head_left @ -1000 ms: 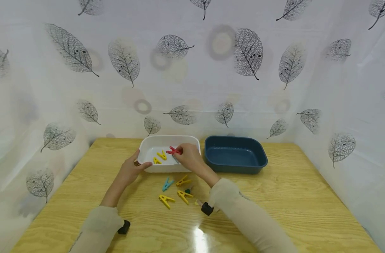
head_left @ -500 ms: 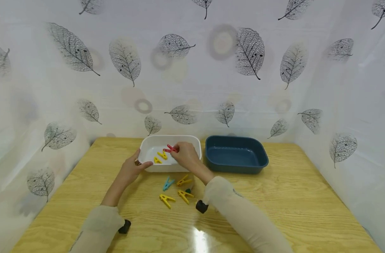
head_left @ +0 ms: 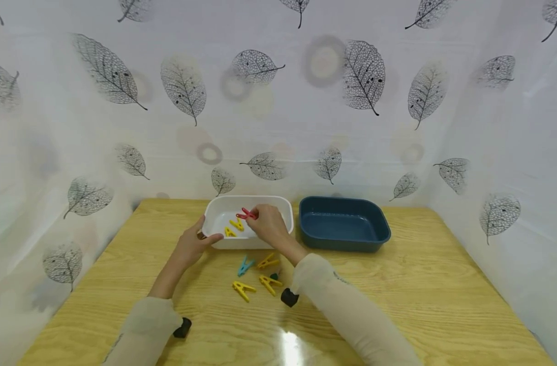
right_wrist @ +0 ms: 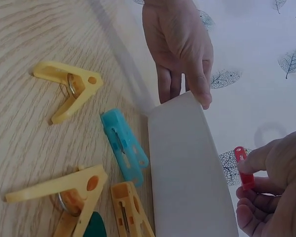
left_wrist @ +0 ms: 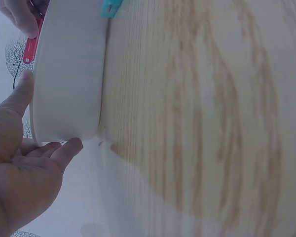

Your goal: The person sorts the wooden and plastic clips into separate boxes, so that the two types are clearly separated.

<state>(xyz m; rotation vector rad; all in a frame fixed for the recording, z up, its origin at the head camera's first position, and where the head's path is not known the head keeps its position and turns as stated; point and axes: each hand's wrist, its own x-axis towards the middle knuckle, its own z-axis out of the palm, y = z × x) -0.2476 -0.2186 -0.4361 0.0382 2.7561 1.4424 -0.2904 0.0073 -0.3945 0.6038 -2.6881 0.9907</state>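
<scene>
Over the white tray [head_left: 218, 243], the right hand [head_left: 270, 223] pinches a red clothespin [head_left: 245, 214] between thumb and fingers; the right wrist view shows the same red clothespin [right_wrist: 244, 168] above the rim. The left hand [head_left: 190, 245] grips the tray's left end, thumb on the near rim and fingers around the outer side, as the left wrist view shows [the hand at left]. Two yellow clothespins [head_left: 237, 224] lie inside the tray. In front of it on the wooden table are a teal clothespin [head_left: 245, 266] and several yellow ones [head_left: 244, 290].
A dark blue tray [head_left: 344, 244] stands right of the white one, a narrow gap apart. A small dark green object [head_left: 274, 276] lies among the clothespins on the table. A white leaf-patterned curtain [head_left: 278, 127] hangs behind and at both sides.
The right hand has moved slightly left and up over the white tray with the red clothespin in its pinch. The left hand keeps its grip on the tray.
</scene>
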